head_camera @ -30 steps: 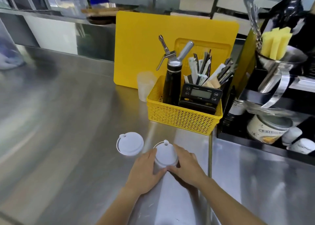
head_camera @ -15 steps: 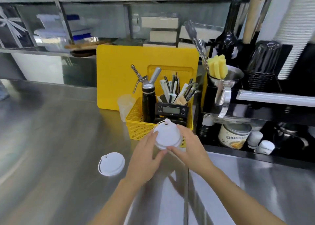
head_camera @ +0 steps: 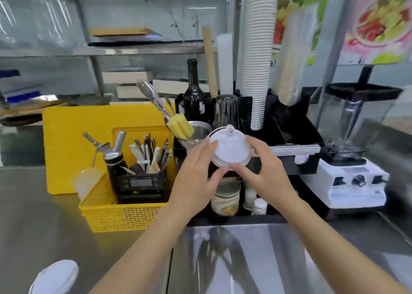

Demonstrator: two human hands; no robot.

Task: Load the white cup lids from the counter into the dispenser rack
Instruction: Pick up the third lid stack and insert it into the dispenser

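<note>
While one lid (head_camera: 54,277) lies flat on the worktop (head_camera: 267,260) at 7 o'clock, at the near edge of view, the step in hand is the carry of a stack of lids (head_camera: 229,148) toward the rack (head_camera: 287,124). Both hands hold this stack in the air at centre frame. The left hand (head_camera: 196,177) grips its rim from 9 o'clock, fingers curled under and thumb on top. The right hand (head_camera: 265,173) grips the rim from 3 o'clock in the same way. The stack tilts slightly, spout tab uppermost. How many lids it contains cannot be told.

Next move, as judged: align the stack over a free slot in the rack and lower it squarely. Which slot takes lids cannot be told; the rack top is partly hidden by the stack and hands. The loose lid at 7 o'clock is not yet loaded.

The worktop is bare stainless steel, reflective, with a seam running toward 6 o'clock. At 9 o'clock stands a yellow basket (head_camera: 124,213) holding a cream whipper (head_camera: 113,157) and a scale (head_camera: 140,184). Behind it leans a yellow board (head_camera: 73,142). The black rack sits at 1 o'clock, carrying a tall cup stack (head_camera: 256,55). A blender (head_camera: 354,164) stands at 3 o'clock. Shelving and wall posters fill the background at 12 o'clock.
</note>
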